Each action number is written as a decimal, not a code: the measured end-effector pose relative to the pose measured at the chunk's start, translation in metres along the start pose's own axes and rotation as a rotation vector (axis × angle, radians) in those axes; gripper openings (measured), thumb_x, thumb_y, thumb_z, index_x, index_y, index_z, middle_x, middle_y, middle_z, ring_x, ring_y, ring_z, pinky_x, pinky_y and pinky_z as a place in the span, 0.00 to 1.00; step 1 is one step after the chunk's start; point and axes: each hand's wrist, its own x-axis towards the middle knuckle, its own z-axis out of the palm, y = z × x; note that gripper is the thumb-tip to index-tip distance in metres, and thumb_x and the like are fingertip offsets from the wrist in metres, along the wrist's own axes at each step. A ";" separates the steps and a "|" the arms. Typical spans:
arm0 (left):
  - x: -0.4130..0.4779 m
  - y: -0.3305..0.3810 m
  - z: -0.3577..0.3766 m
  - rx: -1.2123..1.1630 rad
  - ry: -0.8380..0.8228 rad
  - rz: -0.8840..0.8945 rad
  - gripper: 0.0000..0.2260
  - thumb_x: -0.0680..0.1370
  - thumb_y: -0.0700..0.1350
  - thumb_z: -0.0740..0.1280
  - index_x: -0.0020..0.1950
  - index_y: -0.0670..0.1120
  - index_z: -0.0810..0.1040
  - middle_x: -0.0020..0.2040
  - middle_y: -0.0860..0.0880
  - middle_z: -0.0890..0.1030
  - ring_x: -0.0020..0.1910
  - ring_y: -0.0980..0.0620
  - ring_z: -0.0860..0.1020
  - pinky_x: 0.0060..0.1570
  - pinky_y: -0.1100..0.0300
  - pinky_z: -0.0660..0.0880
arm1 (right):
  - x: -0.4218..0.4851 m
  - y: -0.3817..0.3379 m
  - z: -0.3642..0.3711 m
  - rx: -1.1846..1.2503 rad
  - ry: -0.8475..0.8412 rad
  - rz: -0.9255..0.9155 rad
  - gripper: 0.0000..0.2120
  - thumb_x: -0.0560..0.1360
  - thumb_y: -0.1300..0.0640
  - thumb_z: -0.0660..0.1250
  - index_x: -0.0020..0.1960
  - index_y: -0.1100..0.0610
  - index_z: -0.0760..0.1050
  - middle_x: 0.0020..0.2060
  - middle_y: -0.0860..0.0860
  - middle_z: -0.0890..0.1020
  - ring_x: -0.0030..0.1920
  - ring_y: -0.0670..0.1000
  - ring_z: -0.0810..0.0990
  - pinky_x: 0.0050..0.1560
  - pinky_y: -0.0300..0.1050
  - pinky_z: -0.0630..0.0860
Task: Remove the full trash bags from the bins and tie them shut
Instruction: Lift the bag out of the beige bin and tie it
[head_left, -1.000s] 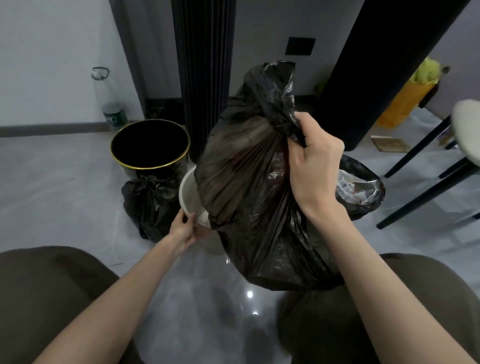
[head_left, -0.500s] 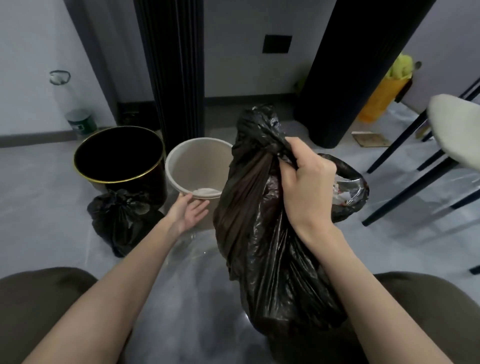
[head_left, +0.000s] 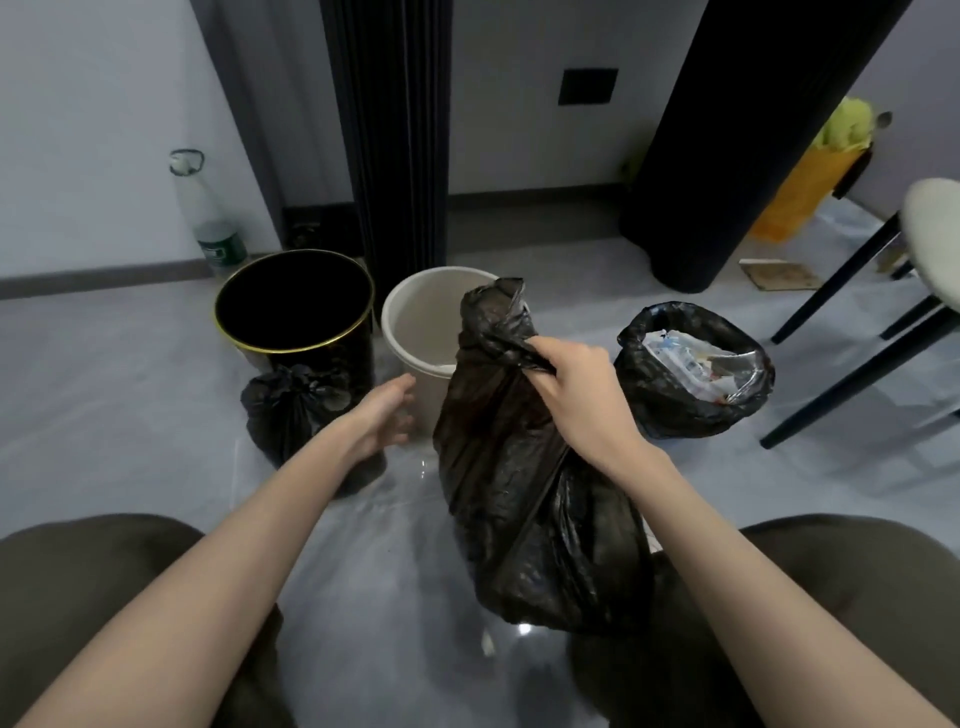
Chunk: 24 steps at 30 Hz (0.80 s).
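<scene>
Large black trash bag: thin crinkled plastic film, dull sheen. Round black bin: glossy, gold-coloured metallic rim. Round off-white bin: matt, smooth plastic. Grey floor: polished, reflective. Clear bottle: transparent plastic.

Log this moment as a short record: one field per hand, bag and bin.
right hand: gripping the gathered neck of the held bag
left hand: open, empty, beside the white bin
held bag: black, out of the bin, no knot visible
white bin: no liner
black bin: gold rim, dark inside
tied bag: on the floor before the black bin
open bag: right, trash showing, still untied
</scene>
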 end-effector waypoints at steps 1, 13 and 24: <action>-0.008 0.001 -0.003 0.046 0.008 0.029 0.20 0.81 0.53 0.57 0.72 0.52 0.64 0.67 0.50 0.71 0.52 0.50 0.74 0.42 0.59 0.71 | -0.003 -0.002 0.004 -0.017 -0.050 -0.022 0.03 0.75 0.62 0.65 0.43 0.57 0.76 0.33 0.49 0.80 0.40 0.56 0.79 0.36 0.46 0.67; -0.113 -0.010 -0.053 0.368 0.064 0.089 0.20 0.82 0.49 0.56 0.74 0.55 0.61 0.64 0.49 0.72 0.56 0.50 0.73 0.53 0.53 0.75 | -0.039 -0.002 0.093 -0.077 -0.529 -0.089 0.08 0.73 0.62 0.67 0.51 0.57 0.80 0.47 0.56 0.84 0.53 0.60 0.80 0.50 0.50 0.74; -0.108 -0.076 -0.070 0.919 0.117 0.231 0.31 0.74 0.49 0.70 0.74 0.50 0.62 0.61 0.43 0.78 0.58 0.41 0.78 0.53 0.55 0.74 | -0.059 -0.010 0.149 -0.163 -0.725 -0.202 0.11 0.72 0.63 0.66 0.53 0.56 0.80 0.50 0.54 0.83 0.53 0.57 0.80 0.52 0.51 0.75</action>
